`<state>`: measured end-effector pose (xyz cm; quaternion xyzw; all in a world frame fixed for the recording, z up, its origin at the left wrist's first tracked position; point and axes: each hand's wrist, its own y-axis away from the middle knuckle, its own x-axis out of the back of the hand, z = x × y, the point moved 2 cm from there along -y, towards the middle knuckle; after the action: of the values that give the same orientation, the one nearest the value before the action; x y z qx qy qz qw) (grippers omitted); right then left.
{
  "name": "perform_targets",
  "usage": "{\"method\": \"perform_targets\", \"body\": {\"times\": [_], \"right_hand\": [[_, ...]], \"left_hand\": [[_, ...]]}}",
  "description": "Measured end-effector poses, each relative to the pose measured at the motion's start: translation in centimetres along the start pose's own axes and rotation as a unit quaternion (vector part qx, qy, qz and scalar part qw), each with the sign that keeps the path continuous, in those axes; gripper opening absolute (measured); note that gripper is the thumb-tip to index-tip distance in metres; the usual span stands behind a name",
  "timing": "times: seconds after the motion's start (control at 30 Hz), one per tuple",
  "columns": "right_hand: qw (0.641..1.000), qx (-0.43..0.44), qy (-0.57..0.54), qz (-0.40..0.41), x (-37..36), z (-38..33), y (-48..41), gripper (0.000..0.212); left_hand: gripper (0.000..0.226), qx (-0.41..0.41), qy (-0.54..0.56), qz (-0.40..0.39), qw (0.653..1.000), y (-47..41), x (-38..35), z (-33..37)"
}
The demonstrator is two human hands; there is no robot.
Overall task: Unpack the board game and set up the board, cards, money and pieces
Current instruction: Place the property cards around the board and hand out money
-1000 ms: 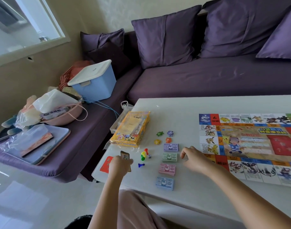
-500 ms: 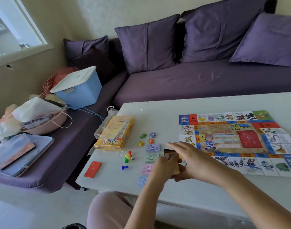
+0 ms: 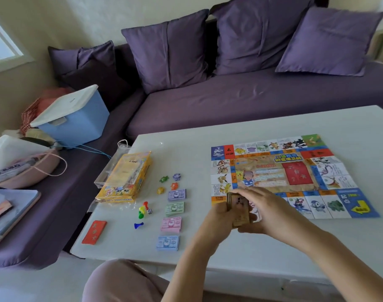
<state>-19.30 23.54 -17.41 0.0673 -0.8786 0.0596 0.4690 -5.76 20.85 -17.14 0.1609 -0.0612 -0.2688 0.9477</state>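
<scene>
The colourful game board [image 3: 295, 175] lies unfolded on the white table [image 3: 251, 131]. Over its near left corner both hands hold a tan card deck [image 3: 238, 211]: my left hand [image 3: 218, 219] grips it from the left, my right hand [image 3: 262, 211] from the right and above. Left of the hands lie several small money stacks in a column: purple [image 3: 177, 194], green [image 3: 174, 209], pink [image 3: 171, 224], blue [image 3: 168, 242]. A red card deck [image 3: 94, 232] sits near the table's left edge. Pawns and a die [image 3: 143, 211], a blue pawn [image 3: 138, 225] and small tokens [image 3: 169, 182] lie between.
The yellow game box [image 3: 126, 177] lies on a clear plastic bag at the table's left. A purple sofa [image 3: 251, 99] with cushions runs behind the table. A blue storage bin [image 3: 75, 118], a pink bag [image 3: 27, 166] and flat items sit on the sofa's left section.
My left hand carried the tan deck from the table's left side rightward to the board's corner, and my right hand closed on it. The camera turned right.
</scene>
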Motion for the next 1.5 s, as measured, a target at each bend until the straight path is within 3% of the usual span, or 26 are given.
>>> {"method": "perform_targets", "body": {"times": [0.13,0.2,0.3,0.37,0.5,0.7,0.87,1.0,1.07,1.2,1.27,1.43,1.5], "right_hand": [[0.968,-0.070,-0.236,0.055,1.1,2.5,1.5,0.057],[0.927,-0.119,-0.335,0.121,1.3,4.3,2.3,0.035],[0.842,-0.201,-0.460,0.197,1.3,6.8,2.9,0.019],[0.815,-0.221,-0.494,0.207,1.3,7.5,3.1,0.014],[0.803,-0.235,-0.513,0.194,0.7,7.9,3.1,0.013],[0.790,-0.251,-0.518,0.211,0.4,8.6,3.2,0.012],[0.818,-0.260,-0.467,0.212,0.4,9.4,3.8,0.007],[0.803,-0.281,-0.454,0.263,1.4,10.8,4.5,0.007],[0.798,-0.296,-0.431,0.301,2.1,12.1,4.6,0.015],[0.758,-0.322,-0.438,0.361,5.9,15.0,4.2,0.014],[0.778,-0.328,-0.405,0.350,8.4,16.4,3.8,0.010],[0.871,-0.327,-0.245,0.272,12.8,21.3,2.2,0.010],[0.881,-0.324,-0.213,0.270,14.1,23.0,2.0,0.010]], "left_hand": [[0.022,-0.004,0.040,0.022,0.999,-1.2,-1.2,-0.3],[0.018,-0.005,0.066,0.027,0.997,-1.7,-1.7,-0.4],[0.016,-0.011,0.088,0.027,0.996,-2.5,-2.6,-0.4],[0.014,-0.018,0.081,0.034,0.996,-3.0,-3.3,-0.6],[0.008,-0.010,0.064,0.071,0.995,-4.3,-4.7,-0.9],[0.012,-0.001,0.058,0.108,0.992,-5.8,-5.6,-1.3],[0.017,0.022,0.048,0.089,0.995,-6.4,-7.0,-2.3],[0.006,0.014,0.056,0.056,0.997,-7.3,-8.8,-1.6],[0.025,-0.002,0.052,0.058,0.997,-8.3,-9.3,-0.9],[0.048,-0.072,-0.137,0.070,0.986,-12.2,-9.9,0.7],[0.046,-0.096,-0.197,0.058,0.974,-14.2,-10.7,1.6],[0.044,-0.084,-0.278,-0.014,0.957,-17.9,-13.3,2.2],[0.042,-0.075,-0.273,-0.030,0.959,-18.6,-14.1,2.0]]}}
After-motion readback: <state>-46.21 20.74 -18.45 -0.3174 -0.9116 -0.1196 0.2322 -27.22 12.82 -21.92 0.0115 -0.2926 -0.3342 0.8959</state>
